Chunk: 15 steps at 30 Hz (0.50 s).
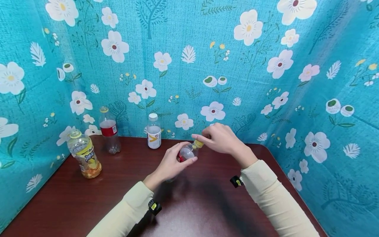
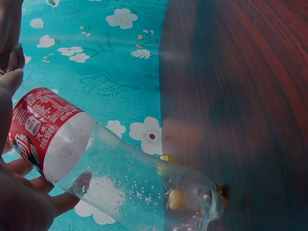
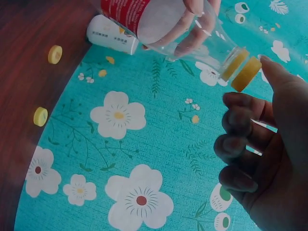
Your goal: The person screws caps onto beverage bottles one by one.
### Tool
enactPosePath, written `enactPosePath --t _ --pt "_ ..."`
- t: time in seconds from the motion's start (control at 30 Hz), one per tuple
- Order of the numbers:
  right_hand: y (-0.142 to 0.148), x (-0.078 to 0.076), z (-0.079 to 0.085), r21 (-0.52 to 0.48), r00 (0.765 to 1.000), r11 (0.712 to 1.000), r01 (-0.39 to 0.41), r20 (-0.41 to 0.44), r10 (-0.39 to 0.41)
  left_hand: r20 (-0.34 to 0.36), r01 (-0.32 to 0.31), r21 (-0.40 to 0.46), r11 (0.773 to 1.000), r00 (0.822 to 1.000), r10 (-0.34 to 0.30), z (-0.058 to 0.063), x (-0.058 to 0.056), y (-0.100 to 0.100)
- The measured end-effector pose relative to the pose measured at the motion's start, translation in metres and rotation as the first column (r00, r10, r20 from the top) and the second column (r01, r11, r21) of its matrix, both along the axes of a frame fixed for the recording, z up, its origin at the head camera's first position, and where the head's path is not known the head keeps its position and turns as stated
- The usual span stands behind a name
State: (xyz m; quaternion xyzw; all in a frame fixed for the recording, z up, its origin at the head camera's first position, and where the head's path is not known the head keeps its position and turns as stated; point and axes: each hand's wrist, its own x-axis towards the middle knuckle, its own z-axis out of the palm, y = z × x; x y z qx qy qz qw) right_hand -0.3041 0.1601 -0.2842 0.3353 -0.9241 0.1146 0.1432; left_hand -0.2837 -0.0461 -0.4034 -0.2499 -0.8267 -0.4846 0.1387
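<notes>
My left hand (image 1: 174,158) grips a clear plastic soda bottle (image 2: 130,168) with a red label (image 2: 48,120), fingers wrapped around its upper body. The bottle is tilted above the table, neck toward my right hand (image 1: 220,138). Droplets cling inside its lower part in the left wrist view. At the neck is a yellow bottle cap (image 3: 246,74), with a narrow gap between it and the yellow ring (image 3: 234,65). My right thumb and index finger pinch the cap; the other fingers are curled below it.
A yellow-labelled bottle (image 1: 86,158) and a red-labelled bottle (image 1: 109,130), both uncapped, stand at left. A white-capped bottle (image 1: 154,135) stands near the back edge. Two loose yellow caps (image 3: 55,54) lie on the dark table (image 1: 74,204). A floral curtain (image 1: 177,65) surrounds it.
</notes>
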Motion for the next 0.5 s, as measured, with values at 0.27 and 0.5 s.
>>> enactPosePath --t 0.27,0.5 --pt "0.015 0.000 0.002 -0.068 0.981 0.995 -0.071 0.174 0.082 0.019 -0.003 0.016 1.000 1.000 0.002 -0.001 0.001 -0.001" --pt "0.018 0.001 0.008 -0.110 0.914 0.972 -0.207 0.333 0.232 0.022 -0.008 0.003 1.000 1.000 0.008 0.001 0.000 -0.001"
